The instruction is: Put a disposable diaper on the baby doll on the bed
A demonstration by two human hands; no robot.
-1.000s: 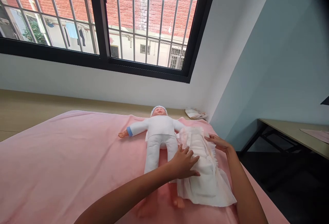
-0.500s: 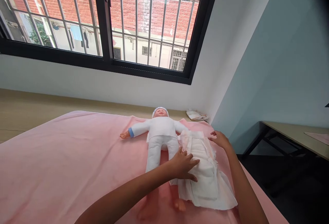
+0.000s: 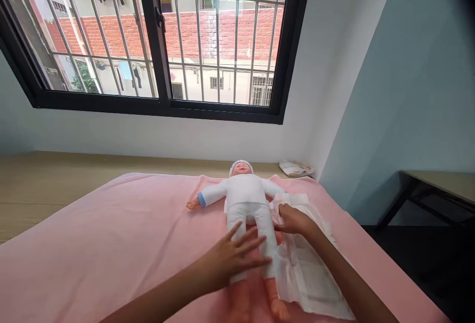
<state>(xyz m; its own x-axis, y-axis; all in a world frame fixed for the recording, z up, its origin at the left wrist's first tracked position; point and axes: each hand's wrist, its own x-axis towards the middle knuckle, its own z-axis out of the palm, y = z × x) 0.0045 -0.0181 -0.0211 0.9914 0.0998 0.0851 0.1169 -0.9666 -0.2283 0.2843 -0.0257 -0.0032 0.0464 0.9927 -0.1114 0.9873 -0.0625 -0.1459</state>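
A baby doll (image 3: pixel 245 189) in a white suit with a blue cuff and a cap lies on its back, arms spread and legs toward me. My left hand (image 3: pixel 237 256) is over its lower legs with fingers spread, holding nothing. Beside the doll, on the right, an unfolded white diaper (image 3: pixel 311 268) lies flat. My right hand (image 3: pixel 295 219) reaches across the diaper with curled fingers at its doll-side edge, gripping that edge close to the doll's thigh. Part of the diaper is hidden under my right forearm.
A pink blanket (image 3: pixel 156 229) covers much of the wooden surface (image 3: pixel 74 174). Another folded diaper (image 3: pixel 296 168) lies at the back by the wall corner. Behind is a barred window (image 3: pixel 218 36). A table (image 3: pixel 445 184) stands off to the right.
My right hand has moved left from the diaper's outer edge to its doll-side edge. My left hand has left the diaper and is over the doll's legs. The camera view has shifted.
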